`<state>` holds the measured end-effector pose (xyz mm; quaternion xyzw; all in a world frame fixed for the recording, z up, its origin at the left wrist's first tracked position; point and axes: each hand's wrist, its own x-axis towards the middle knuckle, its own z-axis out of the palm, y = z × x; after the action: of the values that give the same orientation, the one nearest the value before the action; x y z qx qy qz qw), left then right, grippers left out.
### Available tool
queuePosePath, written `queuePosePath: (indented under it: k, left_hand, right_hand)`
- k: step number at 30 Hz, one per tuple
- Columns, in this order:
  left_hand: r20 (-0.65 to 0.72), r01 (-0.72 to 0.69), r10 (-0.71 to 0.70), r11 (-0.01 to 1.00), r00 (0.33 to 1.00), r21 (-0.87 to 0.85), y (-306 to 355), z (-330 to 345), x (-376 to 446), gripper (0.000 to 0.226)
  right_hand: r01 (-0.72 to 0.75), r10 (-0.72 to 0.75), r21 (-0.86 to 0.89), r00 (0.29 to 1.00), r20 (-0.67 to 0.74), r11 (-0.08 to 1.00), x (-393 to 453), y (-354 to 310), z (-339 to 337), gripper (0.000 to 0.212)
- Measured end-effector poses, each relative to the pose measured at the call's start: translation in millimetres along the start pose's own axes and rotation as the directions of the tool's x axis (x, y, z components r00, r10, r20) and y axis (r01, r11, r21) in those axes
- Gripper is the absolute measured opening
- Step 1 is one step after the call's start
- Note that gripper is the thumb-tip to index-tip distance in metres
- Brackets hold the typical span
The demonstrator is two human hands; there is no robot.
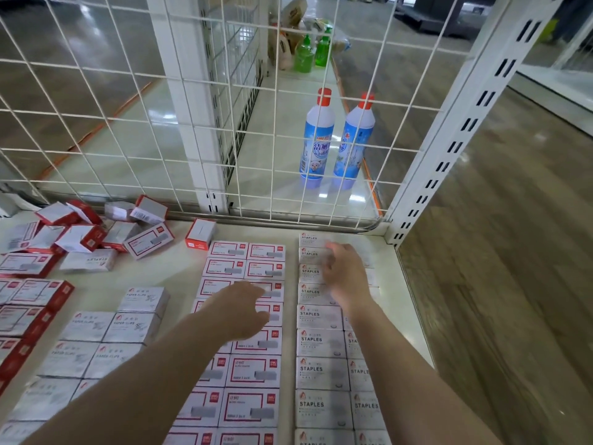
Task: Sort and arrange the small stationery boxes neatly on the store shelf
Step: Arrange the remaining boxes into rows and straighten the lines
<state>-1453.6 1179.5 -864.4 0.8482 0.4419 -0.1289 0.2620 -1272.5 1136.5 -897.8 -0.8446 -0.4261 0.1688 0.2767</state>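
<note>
Right hand (345, 274) lies flat on the far end of the STAPLES rows (321, 343), fingers straight and together, pressing box tops, gripping nothing. Left hand (239, 311) hovers over the red-framed rows (253, 370), fingers loosely spread, empty; contact unclear.

Key relation: unsorted pile (86, 232) sits far-left of the left fingertips, so left hand is nearer. One stray red box (200, 234) stands just beyond those fingers. Row long axis runs away from the person.

Readable: "STAPLES", "PAPER CLIPS" on grey boxes (109, 329) left of the left hand. Red-box text blurred.
</note>
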Motion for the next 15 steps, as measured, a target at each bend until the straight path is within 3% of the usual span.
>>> queuePosePath:
  k: [6,11,15]
  left_hand:
    - [-0.093,0.012,-0.027,0.988,0.995,-0.156,-23,-14,-20,0.045]
    - [-0.183,0.105,-0.121,0.990,0.976,-0.092,-71,-46,-33,0.038]
    - [-0.193,0.158,-0.168,0.985,0.967,-0.067,-117,-59,-40,0.041]
  right_hand:
    - [0.004,-0.004,0.000,0.999,0.032,1.000,-18,-27,11,0.042]
    - [0.012,-0.008,-0.067,0.998,0.057,0.998,-24,-58,33,0.033]
    - [0.028,-0.023,-0.074,0.997,0.077,0.997,-28,-81,49,0.040]
